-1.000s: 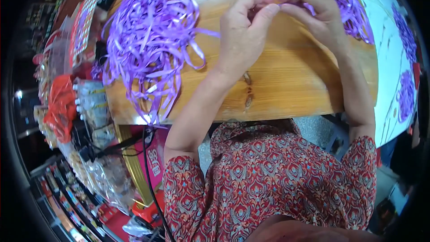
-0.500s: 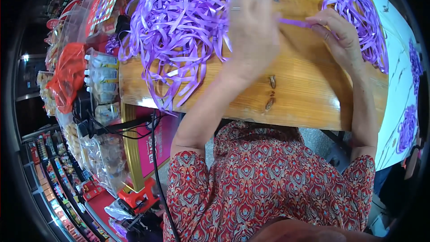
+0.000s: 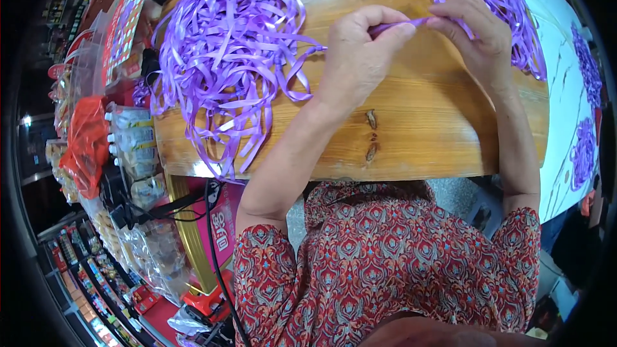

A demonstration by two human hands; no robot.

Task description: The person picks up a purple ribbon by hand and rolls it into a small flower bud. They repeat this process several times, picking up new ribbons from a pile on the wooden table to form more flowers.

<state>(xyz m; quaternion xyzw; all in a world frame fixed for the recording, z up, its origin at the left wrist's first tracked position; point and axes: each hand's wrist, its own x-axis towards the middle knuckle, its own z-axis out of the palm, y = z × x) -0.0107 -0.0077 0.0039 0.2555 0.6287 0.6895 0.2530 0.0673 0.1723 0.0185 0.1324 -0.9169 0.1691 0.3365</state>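
Observation:
A purple ribbon (image 3: 419, 22) stretches in the short gap between my two hands, above the wooden table (image 3: 424, 109). My left hand (image 3: 367, 51) pinches it between thumb and forefinger; the other fingers curl out of sight. My right hand (image 3: 474, 35) grips the ribbon with thumb and fingertips. Left of my left hand spreads a big loose heap of purple ribbon (image 3: 225, 51), with a strand running from it toward that hand. Behind my right hand lies a second pile of purple ribbon (image 3: 514, 16) at the table's right edge.
A white marbled table (image 3: 559, 148) adjoins on the right, with smaller purple ribbon bundles (image 3: 583, 154) on it. At the left stand packed bottles (image 3: 136, 138) and a red plastic bag (image 3: 87, 141). A black cable (image 3: 217, 250) hangs beside my left arm.
My left hand, blurred and higher before, has come down and closer to my right hand, shortening the ribbon span between them. The whole view has shifted slightly.

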